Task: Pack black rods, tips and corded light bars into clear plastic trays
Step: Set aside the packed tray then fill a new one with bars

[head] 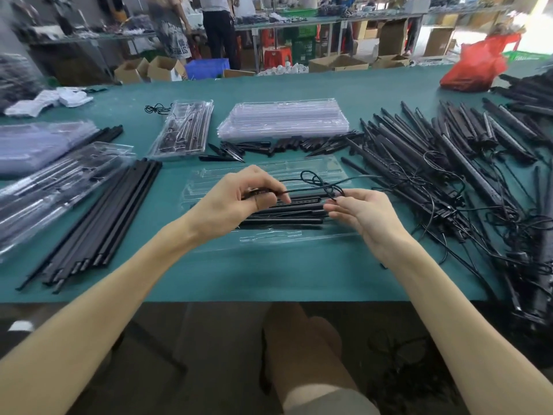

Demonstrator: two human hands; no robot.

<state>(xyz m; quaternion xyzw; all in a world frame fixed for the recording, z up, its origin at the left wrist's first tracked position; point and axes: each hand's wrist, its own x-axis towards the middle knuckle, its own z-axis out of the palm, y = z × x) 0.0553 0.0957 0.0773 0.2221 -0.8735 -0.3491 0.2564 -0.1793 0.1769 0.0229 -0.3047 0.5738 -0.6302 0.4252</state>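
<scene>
Your left hand [239,202] and right hand [365,214] pinch the cord [299,190]. It is likely limp and light, so grip beside the loops.

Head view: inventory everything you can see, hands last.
table: one, green, under everything.
open tray: one, clear, centre, below the hands.
bars: several, black, in open tray.
cord: one, black, looped, between both hands.
empty trays: one stack, clear, behind centre.
tips: many, black, row before that stack.
packed trays: clear stacks, back centre-left and far left.
rods: one bundle, black, left of open tray.
bar pile: many, black, corded, right side.
bag: one, red, far right back.
cloths: few, white, far left back.
people: two, standing, far back.
left hand: pinches cord.
right hand: pinches cord.
</scene>
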